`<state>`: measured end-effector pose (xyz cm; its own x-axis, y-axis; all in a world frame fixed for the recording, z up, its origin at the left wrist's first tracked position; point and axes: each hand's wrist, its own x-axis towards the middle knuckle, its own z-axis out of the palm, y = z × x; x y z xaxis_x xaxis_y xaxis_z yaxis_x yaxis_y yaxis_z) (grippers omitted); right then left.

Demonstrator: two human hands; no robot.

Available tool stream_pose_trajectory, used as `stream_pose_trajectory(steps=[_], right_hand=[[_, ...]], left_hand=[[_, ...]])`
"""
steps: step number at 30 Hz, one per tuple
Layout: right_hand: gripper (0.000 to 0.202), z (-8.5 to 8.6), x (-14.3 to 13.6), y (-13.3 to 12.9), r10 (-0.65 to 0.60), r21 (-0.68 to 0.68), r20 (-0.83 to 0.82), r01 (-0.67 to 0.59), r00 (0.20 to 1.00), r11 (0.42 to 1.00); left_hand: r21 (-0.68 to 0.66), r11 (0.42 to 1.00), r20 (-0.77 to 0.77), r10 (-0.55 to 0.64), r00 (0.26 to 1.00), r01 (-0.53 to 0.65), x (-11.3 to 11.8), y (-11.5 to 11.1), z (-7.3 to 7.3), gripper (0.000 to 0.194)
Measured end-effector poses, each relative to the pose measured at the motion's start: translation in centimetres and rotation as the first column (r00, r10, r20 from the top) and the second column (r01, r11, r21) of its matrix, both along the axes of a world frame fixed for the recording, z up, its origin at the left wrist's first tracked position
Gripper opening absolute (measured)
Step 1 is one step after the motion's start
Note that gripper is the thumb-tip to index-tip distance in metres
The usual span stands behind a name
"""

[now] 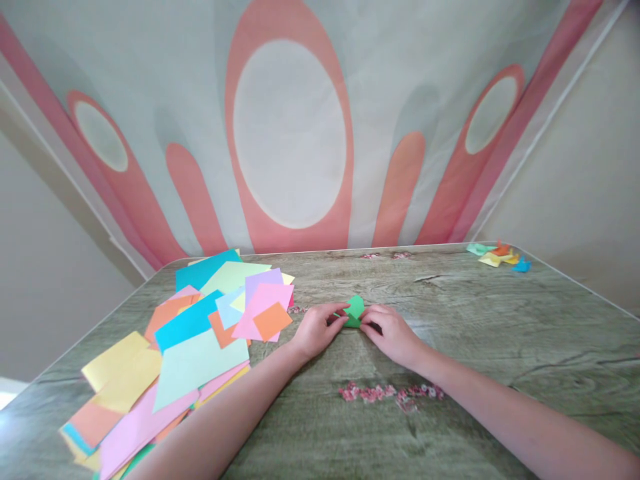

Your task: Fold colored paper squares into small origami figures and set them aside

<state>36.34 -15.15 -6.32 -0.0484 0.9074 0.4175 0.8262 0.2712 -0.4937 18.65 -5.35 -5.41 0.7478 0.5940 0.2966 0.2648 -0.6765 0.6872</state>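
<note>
A small piece of folded green paper (355,308) lies on the table in front of me, between my two hands. My left hand (320,328) has its thumb and fingers closed on the paper's left side. On the other side, my right hand (393,331) pinches the lower right edge with thumb and fingertips. Parts of the paper's edges are hidden under my fingers.
Loose sheets of coloured paper (200,373) spread in a pile over the table's left side, beside my left forearm. Several small folded paper pieces (497,253) sit at the far right corner. The wood-patterned table (490,333) meets a pink and grey patterned backdrop (370,120).
</note>
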Motion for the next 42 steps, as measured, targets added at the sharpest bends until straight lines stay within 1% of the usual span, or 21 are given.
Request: stream_pose_trajectory(steps=[3,6,10,14,16,18,20,21,23,26,28,31,33,36,39,42], right_hand=[[0.002,-0.2,0.2,0.1,-0.017,0.005,-0.028,0.017,0.999,1.000],[0.009,-0.1,0.3,0.0,-0.026,0.038,0.002,0.026,1.000,0.999],[0.010,0.4,0.4,-0.3,0.034,0.077,0.141,-0.045,0.989,0.996],[0.018,0.8,0.3,-0.6,0.076,0.106,0.297,-0.112,0.952,0.988],[0.020,0.9,0.2,-0.7,0.075,0.116,0.325,-0.118,0.943,0.986],[0.022,1.0,0.2,-0.7,0.065,0.120,0.326,-0.110,0.943,0.987],[0.024,1.0,0.2,-0.7,0.065,0.114,0.315,-0.106,0.947,0.988],[0.024,0.9,0.3,-0.6,0.068,0.109,0.306,-0.106,0.950,0.988],[0.024,0.8,0.4,-0.5,0.077,0.104,0.287,-0.112,0.955,0.988],[0.024,0.5,0.5,-0.4,0.088,0.110,0.269,-0.121,0.959,0.986],[0.024,0.4,0.5,-0.4,0.091,0.111,0.265,-0.124,0.960,0.986],[0.023,0.5,0.4,-0.4,0.092,0.107,0.256,-0.122,0.962,0.987],[0.024,0.6,0.6,-0.4,0.105,0.103,0.248,-0.134,0.963,0.986],[0.024,0.7,1.2,-0.3,0.170,0.092,0.244,-0.198,0.955,0.976],[0.026,0.7,2.0,-0.1,0.246,0.072,0.246,-0.271,0.937,0.960],[0.030,0.7,2.5,0.1,0.272,0.085,0.238,-0.299,0.932,0.951]], left_hand=[[-0.021,0.999,-0.014,0.029,0.999,-0.029,0.1,0.2,-0.3,0.030],[-0.024,0.999,-0.031,0.046,0.998,-0.047,0.3,0.4,-0.5,0.031],[0.003,0.998,-0.012,0.057,0.998,-0.057,0.5,0.6,-0.6,0.028],[0.057,0.998,-0.008,0.034,0.999,-0.033,0.7,0.7,-0.4,0.024],[0.108,0.994,-0.015,0.029,0.999,-0.027,0.7,0.6,-0.1,0.019],[0.192,0.981,-0.041,0.014,0.999,-0.006,0.5,0.4,0.5,0.016],[0.297,0.954,-0.115,-0.014,0.993,0.048,0.3,-0.3,1.3,0.018],[0.356,0.931,-0.171,-0.016,0.985,0.077,0.2,-0.8,1.7,0.019],[0.454,0.885,-0.290,0.034,0.957,0.106,0.1,-2.2,2.4,0.021],[0.515,0.844,-0.407,0.089,0.909,0.148,0.2,-4.5,3.0,0.024],[0.531,0.837,-0.439,0.138,0.888,0.132,0.4,-5.7,2.9,0.033],[0.531,0.839,-0.467,0.173,0.867,0.119,0.6,-6.3,2.5,0.045],[0.530,0.839,-0.473,0.175,0.864,0.120,0.7,-6.3,2.2,0.050],[0.530,0.839,-0.472,0.172,0.865,0.122,0.6,-5.9,1.9,0.055],[0.532,0.839,-0.467,0.172,0.867,0.119,0.6,-5.5,1.5,0.055],[0.532,0.836,-0.463,0.157,0.872,0.132,0.5,-4.9,1.3,0.055]])
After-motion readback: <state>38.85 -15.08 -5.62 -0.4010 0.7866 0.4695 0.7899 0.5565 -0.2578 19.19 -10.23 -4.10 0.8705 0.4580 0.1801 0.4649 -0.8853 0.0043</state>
